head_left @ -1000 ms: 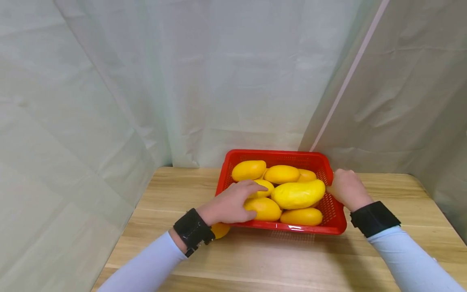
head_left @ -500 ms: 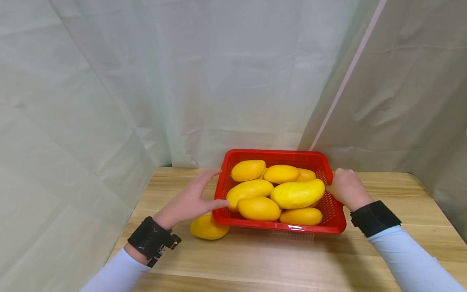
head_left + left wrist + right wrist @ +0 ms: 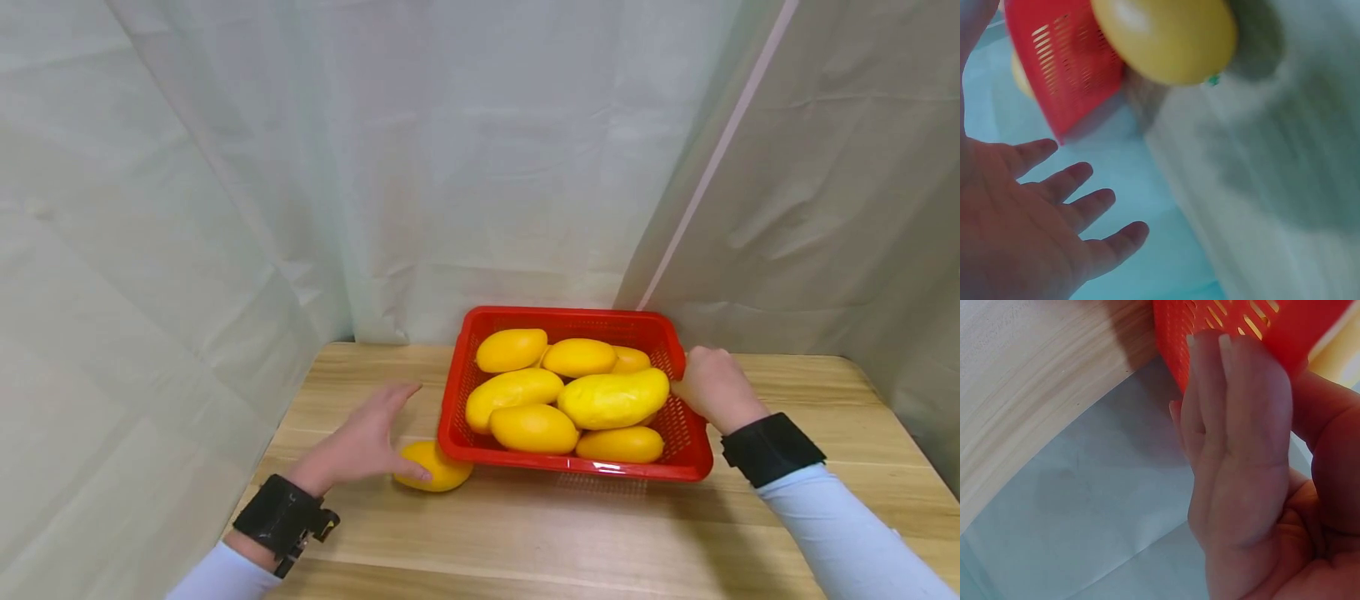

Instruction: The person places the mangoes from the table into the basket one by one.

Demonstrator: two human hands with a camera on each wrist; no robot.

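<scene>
1. The wooden table carried everything, with pale curtain hung close behind and to the left, so any reach on that side had little spare room and was best kept low.
2. The red basket sat toward the back of the table, piled with yellow mangoes; it looked liable to slide if nudged.
3. The right hand gripped the basket's right rim, fingers folded over the mesh wall with the thumb behind. Keeping that hold firm seemed the way to steady the basket.
4. The left hand lay open, fingers spread and straight, thumb touching the loose fruit.
5. The loose mango rested on the table against the basket's near left corner. Cupping it from above, fingers wrapping the far side, probably suited its smooth, rounded skin.
</scene>
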